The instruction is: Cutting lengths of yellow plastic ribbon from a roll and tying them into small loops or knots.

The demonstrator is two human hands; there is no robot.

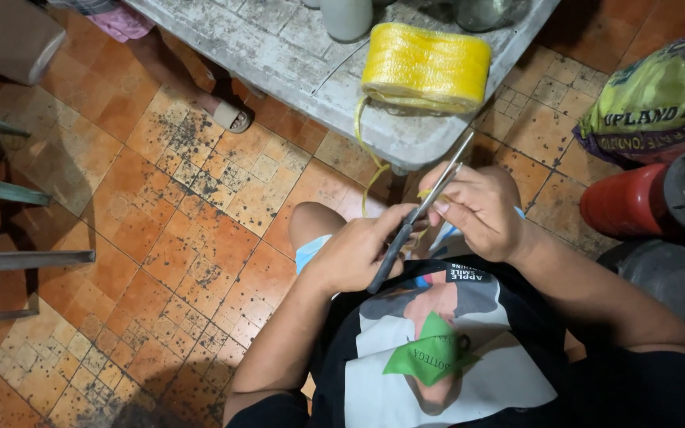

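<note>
My two hands work with scissors and yellow twine above my lap.

My left hand is closed around the dark handles of the long metal scissors, with the wrist bent inward and the forearm coming up from the near left. The blades point up and to the right, toward the far edge of the scene. My right hand is just beside it, fingers curled and pinching a thin strand of yellow plastic twine close to the blades; the forearm comes in from the near right. The strand goes up to the big yellow roll of plastic twine, which lies on the worn grey plastic table far from me. Under everything is the orange tiled floor.
</note>
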